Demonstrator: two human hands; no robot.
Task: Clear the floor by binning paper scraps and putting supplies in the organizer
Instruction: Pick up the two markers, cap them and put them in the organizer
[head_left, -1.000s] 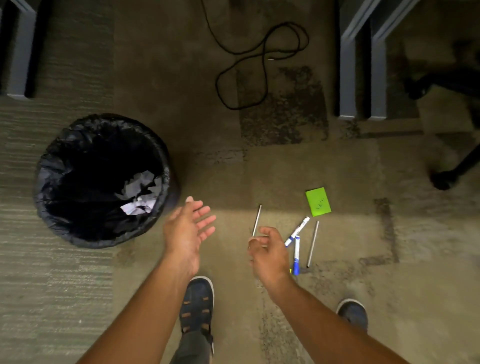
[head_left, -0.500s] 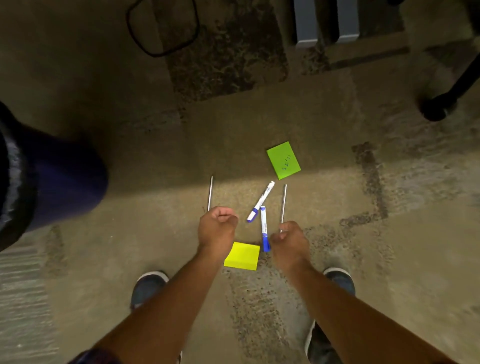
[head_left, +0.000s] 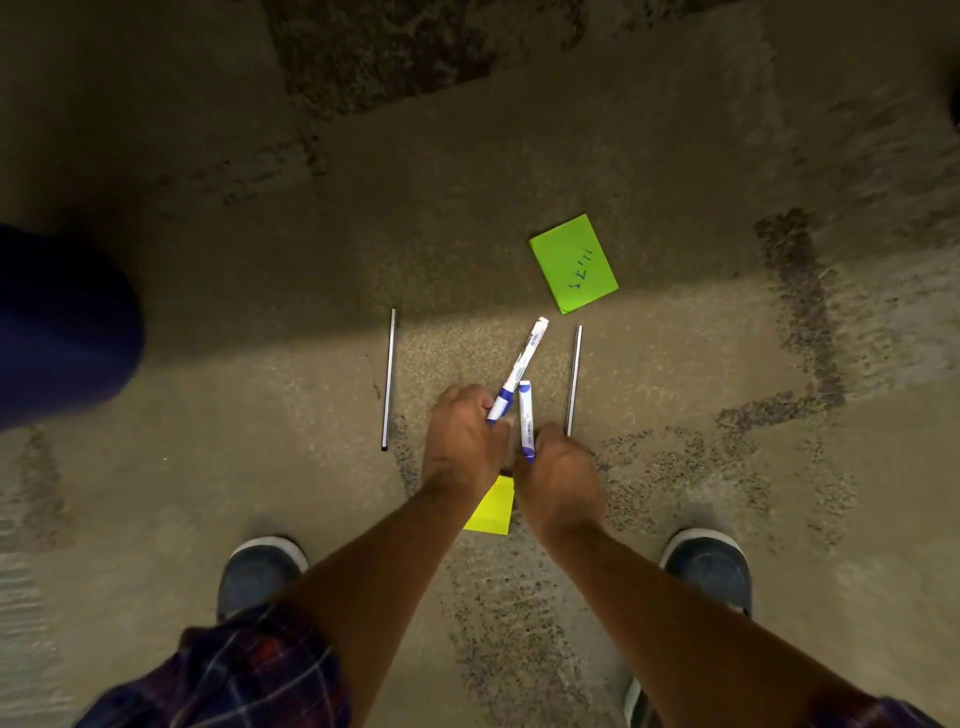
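Two white markers with blue caps lie on the carpet in front of me. My left hand (head_left: 462, 441) closes around the blue end of the slanted marker (head_left: 524, 358). My right hand (head_left: 558, 475) closes around the lower end of the upright marker (head_left: 525, 415). A green sticky pad (head_left: 573, 264) with writing on it lies beyond them. Part of a yellow sticky pad (head_left: 493, 509) shows beneath my wrists. One thin metal rod (head_left: 389, 379) lies to the left and another metal rod (head_left: 574, 379) to the right, its lower end by my right hand.
The dark side of the bin (head_left: 62, 327) fills the left edge. My two shoes (head_left: 260, 571) (head_left: 709, 566) stand on the carpet at either side of my arms. A dark chair base shows at the far right edge.
The view has closed in on the floor. Both hands have moved from the outer items to the two markers in the middle and closed on them.
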